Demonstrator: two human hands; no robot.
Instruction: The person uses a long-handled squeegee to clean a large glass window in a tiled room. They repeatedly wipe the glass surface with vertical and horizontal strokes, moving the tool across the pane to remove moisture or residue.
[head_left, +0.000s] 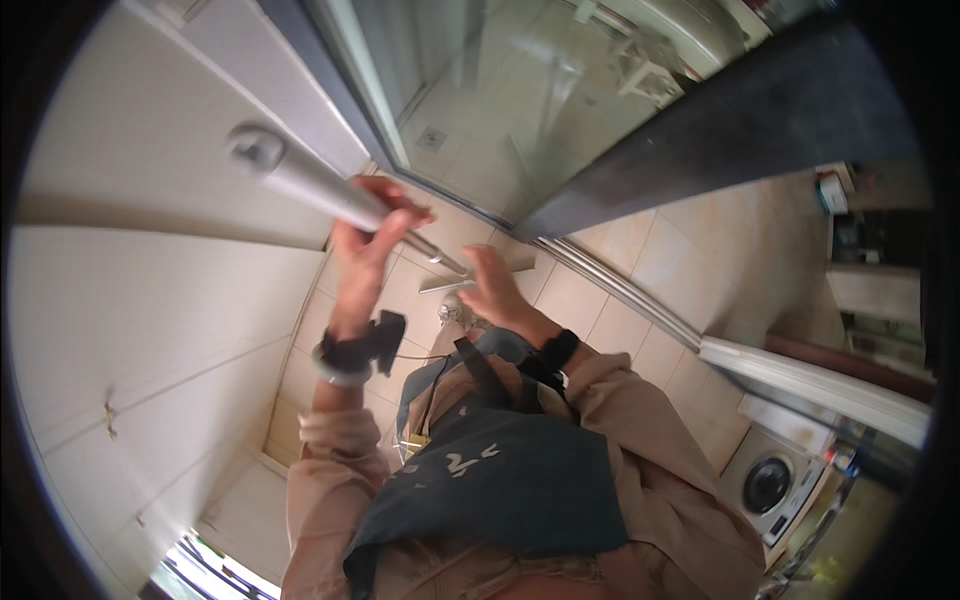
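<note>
My left hand (371, 236) is closed around the thick pale-grey grip of a long pole (319, 184). Its round upper end, blurred, points towards the upper left. Lower down, the pole narrows to a thin metal shaft (424, 246) that runs to a narrow crosswise head (442, 286) near the floor. The head looks like a floor squeegee or flat mop; part of it is hidden behind my right hand (499, 289). That hand is beside the lower shaft, fingers and thumb apart; contact with the shaft is unclear.
A dark-framed glass door (517, 112) stands ahead. Metal sliding-door tracks (622, 285) cross the tiled floor (585, 300) on the right. White cabinet doors (150, 315) line the left side. A washing machine (769, 480) is at lower right. My shoe (450, 307) is close to the crosswise head.
</note>
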